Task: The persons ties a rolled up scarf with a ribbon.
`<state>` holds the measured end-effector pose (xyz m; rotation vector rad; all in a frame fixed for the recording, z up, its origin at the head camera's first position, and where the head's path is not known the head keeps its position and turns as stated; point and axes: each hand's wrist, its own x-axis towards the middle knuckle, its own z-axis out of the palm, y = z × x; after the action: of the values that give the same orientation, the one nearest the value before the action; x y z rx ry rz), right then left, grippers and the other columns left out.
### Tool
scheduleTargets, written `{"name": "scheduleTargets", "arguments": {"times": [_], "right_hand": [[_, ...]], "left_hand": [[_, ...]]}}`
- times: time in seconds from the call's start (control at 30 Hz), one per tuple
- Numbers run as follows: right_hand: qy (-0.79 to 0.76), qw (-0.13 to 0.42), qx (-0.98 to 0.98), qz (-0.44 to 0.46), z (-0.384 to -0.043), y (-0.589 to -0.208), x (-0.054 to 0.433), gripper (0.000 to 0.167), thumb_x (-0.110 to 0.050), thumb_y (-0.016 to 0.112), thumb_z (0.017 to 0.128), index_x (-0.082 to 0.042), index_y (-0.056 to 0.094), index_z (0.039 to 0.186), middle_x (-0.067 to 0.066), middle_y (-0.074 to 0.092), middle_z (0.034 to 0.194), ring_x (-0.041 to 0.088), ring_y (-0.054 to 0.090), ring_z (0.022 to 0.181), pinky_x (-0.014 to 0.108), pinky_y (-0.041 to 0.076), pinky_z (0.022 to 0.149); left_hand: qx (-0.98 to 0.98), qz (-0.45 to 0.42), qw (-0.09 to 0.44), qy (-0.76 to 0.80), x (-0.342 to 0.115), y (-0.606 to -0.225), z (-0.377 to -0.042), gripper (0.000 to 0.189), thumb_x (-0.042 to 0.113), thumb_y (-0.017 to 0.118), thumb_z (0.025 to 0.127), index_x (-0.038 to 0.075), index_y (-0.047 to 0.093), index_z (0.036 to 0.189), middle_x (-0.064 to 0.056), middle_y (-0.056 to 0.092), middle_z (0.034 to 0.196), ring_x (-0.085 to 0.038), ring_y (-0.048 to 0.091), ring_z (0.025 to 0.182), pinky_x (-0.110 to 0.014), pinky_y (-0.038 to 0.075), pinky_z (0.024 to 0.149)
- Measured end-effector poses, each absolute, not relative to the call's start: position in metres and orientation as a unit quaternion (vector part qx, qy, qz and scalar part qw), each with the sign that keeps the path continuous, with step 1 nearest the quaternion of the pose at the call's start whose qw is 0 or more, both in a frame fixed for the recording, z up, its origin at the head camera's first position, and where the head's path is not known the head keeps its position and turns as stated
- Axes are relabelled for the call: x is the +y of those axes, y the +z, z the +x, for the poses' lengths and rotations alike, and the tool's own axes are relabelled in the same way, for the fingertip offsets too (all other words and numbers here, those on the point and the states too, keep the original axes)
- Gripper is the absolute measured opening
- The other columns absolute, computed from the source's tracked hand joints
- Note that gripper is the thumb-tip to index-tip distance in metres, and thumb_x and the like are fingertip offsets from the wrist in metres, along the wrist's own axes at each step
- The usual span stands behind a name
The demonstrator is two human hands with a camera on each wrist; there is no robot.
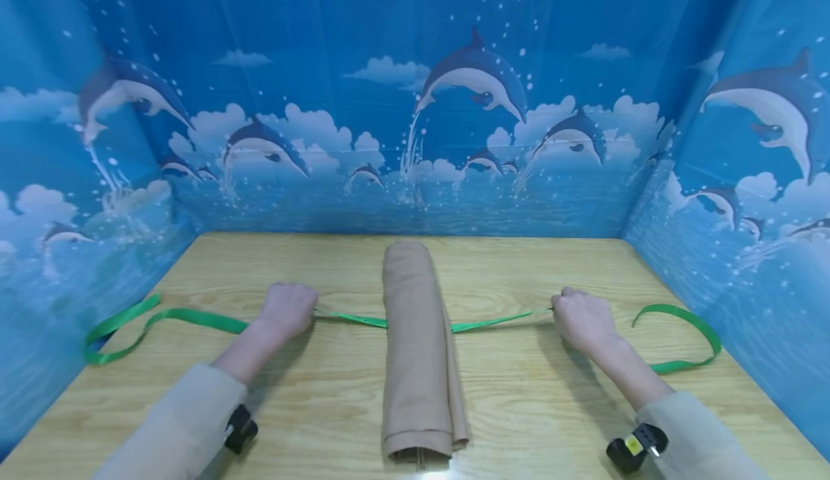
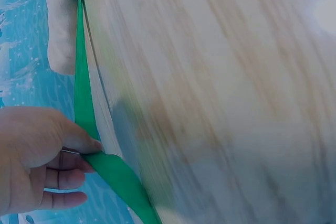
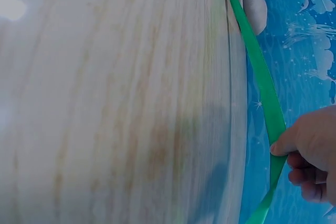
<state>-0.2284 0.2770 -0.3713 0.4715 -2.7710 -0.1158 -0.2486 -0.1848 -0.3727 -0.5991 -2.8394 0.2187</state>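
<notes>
A brown fabric roll [image 1: 417,350] lies lengthwise on the wood-grain tabletop [image 1: 331,408], its far end close to the back edge of the wood and its near end toward the person. A loose fold of the fabric runs down the right side of the roll, and its near end shows an open mouth. A green ribbon [image 1: 353,318] emerges from both sides of the roll at about mid-length; the stretch between is hidden, though it appears to pass underneath.

To the left of the roll, and apart from it, the left hand [image 1: 289,308] pinches the ribbon between thumb and fingers. To the right of the roll, likewise apart, the right hand [image 1: 586,319] pinches the other side, thumb against the band and the remaining fingers curled in. From each hand to the roll the ribbon runs nearly straight. Its left tail lies farther out from the roll, bending back on itself near the table's left edge; its right tail curves round in an open hook, well to the right of the roll.

Both forearms wear pale sleeves [image 1: 184,415], with a small black device [image 1: 241,428] at the left cuff and another black device [image 1: 637,447] at the right. Beyond the roll and to either side of it hangs a blue curtain [image 1: 311,202] printed with leaping dolphins, clouds and water.
</notes>
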Motion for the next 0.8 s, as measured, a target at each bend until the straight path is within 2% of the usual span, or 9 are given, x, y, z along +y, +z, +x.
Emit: {"name": "scheduleTargets", "arguments": {"times": [0.07,0.27,0.5,0.63,0.8], "right_hand": [[-0.042,0.163,-0.974,0.151,-0.2275,-0.3698,0.2772,0.024,0.002,0.052,0.082,-0.007,0.054,0.061,0.002,0.041,0.056,0.015,0.039,0.046,0.032,0.035,0.035],[-0.030,0.147,-0.980,0.129,-0.2246,-0.3671,0.2778,0.033,0.006,0.045,0.082,-0.012,0.042,0.054,-0.002,0.032,0.048,0.012,0.028,0.045,0.025,0.023,0.036],[-0.020,0.136,-0.983,0.121,-0.2239,-0.3677,0.2796,0.032,0.006,0.045,0.082,-0.013,0.043,0.055,-0.002,0.031,0.048,0.012,0.028,0.044,0.025,0.022,0.037],[-0.019,0.147,-0.981,0.122,-0.2250,-0.3681,0.2797,0.028,0.004,0.046,0.084,-0.009,0.052,0.060,-0.003,0.029,0.047,0.010,0.023,0.044,0.023,0.019,0.037],[-0.005,0.175,-0.977,0.121,-0.2258,-0.3673,0.2782,0.022,0.003,0.047,0.084,-0.004,0.065,0.074,-0.003,0.029,0.045,0.009,0.021,0.043,0.023,0.018,0.035]], "left_hand": [[-0.973,-0.192,0.107,0.071,-0.1863,-0.3729,-0.2493,0.021,-0.006,0.055,0.065,0.011,0.051,0.053,-0.004,0.052,0.054,-0.024,0.054,0.051,-0.039,0.045,0.043],[-0.979,-0.171,0.097,0.061,-0.1906,-0.3740,-0.2489,0.019,-0.003,0.057,0.066,0.010,0.052,0.054,-0.007,0.055,0.057,-0.026,0.055,0.053,-0.040,0.045,0.045],[-0.982,-0.156,0.087,0.066,-0.1931,-0.3752,-0.2491,0.018,-0.002,0.056,0.068,0.010,0.053,0.055,-0.008,0.055,0.058,-0.026,0.054,0.053,-0.041,0.045,0.046],[-0.983,-0.149,0.088,0.066,-0.1928,-0.3735,-0.2490,0.020,-0.003,0.054,0.071,0.010,0.053,0.055,-0.007,0.054,0.058,-0.025,0.054,0.053,-0.040,0.045,0.046],[-0.985,-0.140,0.087,0.047,-0.1903,-0.3720,-0.2477,0.022,-0.004,0.053,0.074,0.010,0.052,0.056,-0.007,0.054,0.058,-0.026,0.054,0.053,-0.040,0.044,0.043]]}}
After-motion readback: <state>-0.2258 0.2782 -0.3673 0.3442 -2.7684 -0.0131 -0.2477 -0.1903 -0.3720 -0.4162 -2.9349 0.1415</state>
